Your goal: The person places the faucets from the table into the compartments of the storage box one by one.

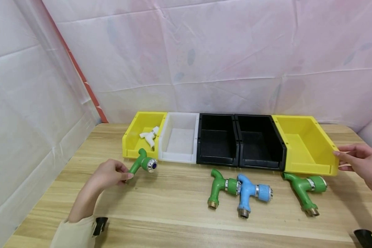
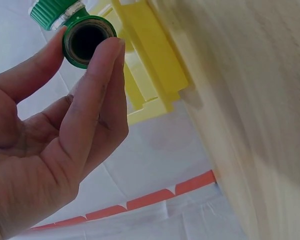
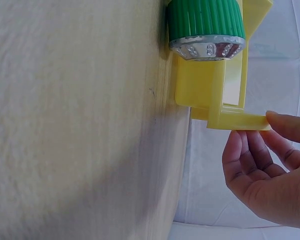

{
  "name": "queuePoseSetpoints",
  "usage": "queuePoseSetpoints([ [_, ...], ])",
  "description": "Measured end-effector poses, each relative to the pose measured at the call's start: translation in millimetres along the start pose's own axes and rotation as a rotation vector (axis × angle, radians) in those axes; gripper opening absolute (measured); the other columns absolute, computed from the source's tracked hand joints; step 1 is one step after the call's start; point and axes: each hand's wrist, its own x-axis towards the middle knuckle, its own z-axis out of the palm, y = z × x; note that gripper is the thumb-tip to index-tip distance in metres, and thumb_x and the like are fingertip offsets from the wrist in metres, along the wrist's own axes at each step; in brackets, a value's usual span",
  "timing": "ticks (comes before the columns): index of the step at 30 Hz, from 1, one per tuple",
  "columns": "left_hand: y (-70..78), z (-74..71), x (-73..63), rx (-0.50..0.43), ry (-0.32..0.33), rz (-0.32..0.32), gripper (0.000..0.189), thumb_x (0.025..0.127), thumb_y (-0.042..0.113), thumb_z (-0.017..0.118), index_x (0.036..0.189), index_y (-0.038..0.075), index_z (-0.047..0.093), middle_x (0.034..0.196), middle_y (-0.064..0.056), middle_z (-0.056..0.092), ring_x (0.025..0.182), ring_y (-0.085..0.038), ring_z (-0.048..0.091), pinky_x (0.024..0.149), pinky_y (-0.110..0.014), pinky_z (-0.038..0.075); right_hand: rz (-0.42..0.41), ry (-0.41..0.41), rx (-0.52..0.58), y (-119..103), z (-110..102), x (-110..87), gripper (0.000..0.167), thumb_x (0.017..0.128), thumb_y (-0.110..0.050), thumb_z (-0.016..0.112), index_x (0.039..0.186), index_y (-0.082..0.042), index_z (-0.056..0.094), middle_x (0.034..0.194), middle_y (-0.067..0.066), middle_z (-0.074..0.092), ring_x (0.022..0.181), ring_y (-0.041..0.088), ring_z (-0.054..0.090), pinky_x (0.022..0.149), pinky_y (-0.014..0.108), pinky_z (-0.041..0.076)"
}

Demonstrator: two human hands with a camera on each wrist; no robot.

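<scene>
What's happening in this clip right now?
A person's left hand pinches a green tap with a ribbed knob near the front of the left-end yellow plastic bin, which has a white tap inside. The right hand pinches the edge of the right-end yellow plastic bin. One white and two black plastic bins stand between them. Two more green taps and a light-blue tap lie on the wood-grain table.

Five bins aligned on table, one tap contained in leftmost bin, second tap held before it by left hand, three taps placed before three rightmost bins.
</scene>
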Motion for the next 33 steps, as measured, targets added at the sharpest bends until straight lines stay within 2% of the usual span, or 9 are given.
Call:
queuePoseSetpoints([
  [12, 10.4, 0.4, 8.1, 0.027, 0.025, 0.025, 0.018, 0.084, 0.015, 0.066, 0.079, -0.001, 0.063, 0.075, -0.007, 0.061, 0.066, -0.018, 0.062, 0.064, -0.036, 0.051, 0.009, 0.011, -0.060, 3.5, 0.3, 3.7, 0.007, 0.092, -0.020, 0.054, 0.096, -0.026, 0.054, 0.073, -0.020, 0.052, 0.059, 0.001, 0.057, 0.051, 0.022, 0.052],
  [21, 24.4, 2.7, 11.9, 0.001, 0.036, 0.027, 0.019, 0.085, 0.016, 0.066, 0.084, -0.003, 0.063, 0.079, -0.008, 0.063, 0.067, -0.018, 0.063, 0.068, -0.035, 0.053, 0.004, 0.002, -0.027, 3.8, -1.5, 3.1, 0.007, 0.091, -0.021, 0.056, 0.095, -0.026, 0.055, 0.072, -0.019, 0.054, 0.058, 0.004, 0.057, 0.050, 0.022, 0.052],
  [27, 33.0, 4.9, 15.1, -0.031, 0.033, 0.032, 0.020, 0.085, 0.017, 0.066, 0.085, -0.003, 0.063, 0.080, -0.010, 0.062, 0.070, -0.022, 0.065, 0.069, -0.037, 0.054, 0.017, -0.007, -0.029, 6.0, -2.5, 4.5, 0.006, 0.090, -0.020, 0.057, 0.096, -0.022, 0.056, 0.074, -0.020, 0.053, 0.060, 0.001, 0.057, 0.051, 0.022, 0.052],
  [32, 38.3, 6.7, 17.6, -0.051, 0.033, 0.039, 0.021, 0.085, 0.016, 0.066, 0.086, -0.005, 0.062, 0.081, -0.011, 0.060, 0.068, -0.020, 0.064, 0.069, -0.036, 0.054, 0.009, -0.014, 0.019, -11.6, -2.2, -4.1, 0.005, 0.087, -0.022, 0.061, 0.089, -0.026, 0.058, 0.072, -0.021, 0.054, 0.058, 0.001, 0.057, 0.047, 0.022, 0.051],
  [33, 39.3, 7.0, 18.0, -0.051, 0.035, 0.041, 0.021, 0.085, 0.015, 0.066, 0.086, -0.005, 0.062, 0.081, -0.012, 0.060, 0.068, -0.020, 0.064, 0.068, -0.036, 0.054, 0.009, -0.018, 0.016, -19.3, -1.7, -7.8, 0.004, 0.088, -0.021, 0.061, 0.091, -0.023, 0.059, 0.071, -0.021, 0.054, 0.058, 0.000, 0.056, 0.047, 0.022, 0.051],
])
